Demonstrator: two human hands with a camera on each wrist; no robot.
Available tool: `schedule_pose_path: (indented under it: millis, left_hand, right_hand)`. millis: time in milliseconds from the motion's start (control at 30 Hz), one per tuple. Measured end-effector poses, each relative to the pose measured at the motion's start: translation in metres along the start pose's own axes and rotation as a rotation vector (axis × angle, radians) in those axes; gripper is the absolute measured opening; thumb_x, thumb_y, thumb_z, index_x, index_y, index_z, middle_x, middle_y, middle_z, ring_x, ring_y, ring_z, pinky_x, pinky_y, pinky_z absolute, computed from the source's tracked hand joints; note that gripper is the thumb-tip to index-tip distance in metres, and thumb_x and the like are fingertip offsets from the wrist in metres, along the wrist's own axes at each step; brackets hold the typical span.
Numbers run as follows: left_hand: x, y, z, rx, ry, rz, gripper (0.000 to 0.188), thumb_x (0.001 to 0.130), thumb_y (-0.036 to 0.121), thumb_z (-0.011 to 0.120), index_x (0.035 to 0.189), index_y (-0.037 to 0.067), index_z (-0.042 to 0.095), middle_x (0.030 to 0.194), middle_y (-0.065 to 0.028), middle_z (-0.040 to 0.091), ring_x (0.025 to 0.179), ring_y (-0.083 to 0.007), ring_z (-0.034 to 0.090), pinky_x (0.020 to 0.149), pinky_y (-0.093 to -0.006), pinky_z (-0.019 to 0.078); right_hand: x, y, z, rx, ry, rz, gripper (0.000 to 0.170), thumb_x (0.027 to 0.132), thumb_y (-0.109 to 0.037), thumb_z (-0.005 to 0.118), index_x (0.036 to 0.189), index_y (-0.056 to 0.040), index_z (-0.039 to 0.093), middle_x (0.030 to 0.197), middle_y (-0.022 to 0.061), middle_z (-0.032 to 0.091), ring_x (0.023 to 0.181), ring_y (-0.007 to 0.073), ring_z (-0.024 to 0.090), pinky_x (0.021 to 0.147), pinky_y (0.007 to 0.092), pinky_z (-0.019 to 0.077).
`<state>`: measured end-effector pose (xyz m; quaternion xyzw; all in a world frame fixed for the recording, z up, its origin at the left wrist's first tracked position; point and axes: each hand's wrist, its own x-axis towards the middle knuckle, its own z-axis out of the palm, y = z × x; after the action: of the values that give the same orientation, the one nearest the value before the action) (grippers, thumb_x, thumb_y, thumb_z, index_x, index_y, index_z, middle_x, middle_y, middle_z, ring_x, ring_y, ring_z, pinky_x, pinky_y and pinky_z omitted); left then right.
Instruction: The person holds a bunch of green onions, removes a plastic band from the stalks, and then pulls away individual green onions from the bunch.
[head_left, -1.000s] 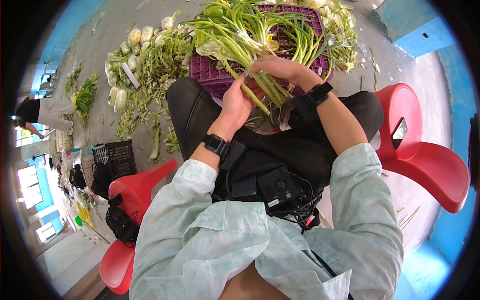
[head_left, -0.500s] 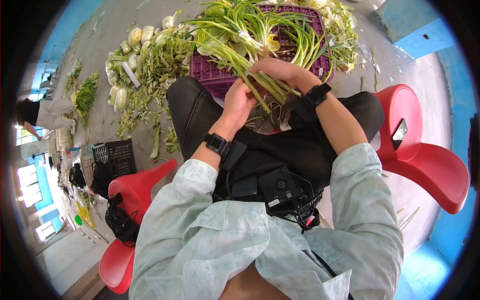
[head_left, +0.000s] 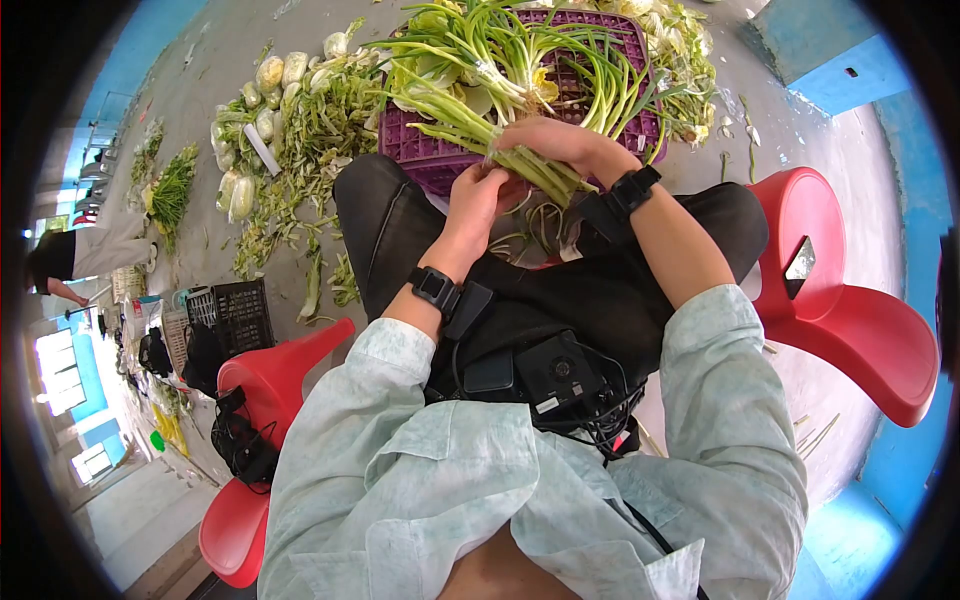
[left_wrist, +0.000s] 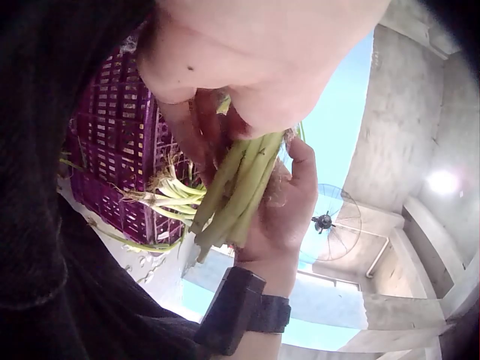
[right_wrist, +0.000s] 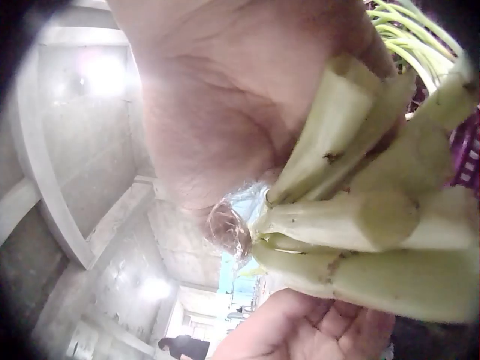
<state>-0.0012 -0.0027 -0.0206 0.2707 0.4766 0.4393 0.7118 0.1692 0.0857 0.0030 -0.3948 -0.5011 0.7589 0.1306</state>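
A bundle of thick, pale green vegetable stalks (head_left: 543,174) slants between the two hands in the head view. The right hand (head_left: 556,141) grips it from above, its fingers wrapped over the stems. From the near side, the left hand (head_left: 474,208) holds the stalks with curled fingers partly hidden by the bundle. Clear plastic film (right_wrist: 234,217) shows around the stems beside the right thumb in the right wrist view. Cut stem ends (left_wrist: 217,238) point down in the left wrist view. Scallions (head_left: 490,72) lie on a purple crate (head_left: 420,150) just beyond the hands.
Heaps of leafy trimmings (head_left: 305,160) and cabbages (head_left: 270,75) lie on the floor left of the crate. Red chairs (head_left: 825,290) stand on both sides, one bearing a phone (head_left: 800,266). A person (head_left: 60,258) is at the far left beyond a black crate (head_left: 243,315).
The stalk bundle has turned between the hands; its cut ends have swung right and up, so it lies flatter. The left hand has shifted slightly. The person far left has moved a little.
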Motion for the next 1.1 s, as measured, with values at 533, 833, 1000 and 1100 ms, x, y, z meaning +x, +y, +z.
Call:
schedule_pose_path:
  millis: [533,833,1000,1100]
  left_hand:
    - [-0.002,0.003,-0.002,0.130,0.170,-0.050,0.021,0.096,0.020,0.067,0.106,0.003,0.060,0.090,-0.0030,0.058,0.079,-0.0146,0.061,0.075,-0.0328,0.0575]
    - [0.001,0.000,-0.008,0.215,0.255,0.013,0.017,0.094,0.025,0.071,0.098,0.011,0.063,0.091,0.0025,0.055,0.090,-0.0103,0.052,0.079,-0.0306,0.0493]
    - [0.002,0.001,-0.011,0.271,0.271,0.018,0.017,0.095,0.028,0.071,0.098,0.013,0.064,0.094,0.0045,0.055,0.090,-0.0086,0.051,0.081,-0.0298,0.0447]
    - [0.003,-0.001,-0.012,0.270,0.275,0.025,0.016,0.095,0.028,0.071,0.098,0.014,0.064,0.096,0.0051,0.056,0.091,-0.0078,0.051,0.081,-0.0295,0.0436]
  right_hand:
    - [0.008,0.008,-0.011,-0.283,0.064,-0.079,0.058,0.088,-0.030,0.074,0.130,0.0054,0.057,0.114,0.0123,0.067,0.097,0.0156,0.064,0.083,0.0315,0.0537]
    - [-0.001,0.000,-0.015,-0.176,0.192,-0.066,0.044,0.088,-0.031,0.071,0.118,0.0008,0.065,0.100,0.0098,0.070,0.082,0.0156,0.065,0.071,0.0305,0.0534]
    - [-0.003,-0.006,-0.028,-0.164,0.211,-0.032,0.036,0.094,-0.025,0.066,0.119,-0.0002,0.063,0.099,0.0059,0.068,0.080,0.0120,0.064,0.067,0.0282,0.0535]
    - [-0.006,-0.008,-0.035,-0.171,0.284,-0.059,0.037,0.094,-0.028,0.068,0.118,-0.0013,0.063,0.098,0.0052,0.067,0.080,0.0117,0.062,0.066,0.0284,0.0526]
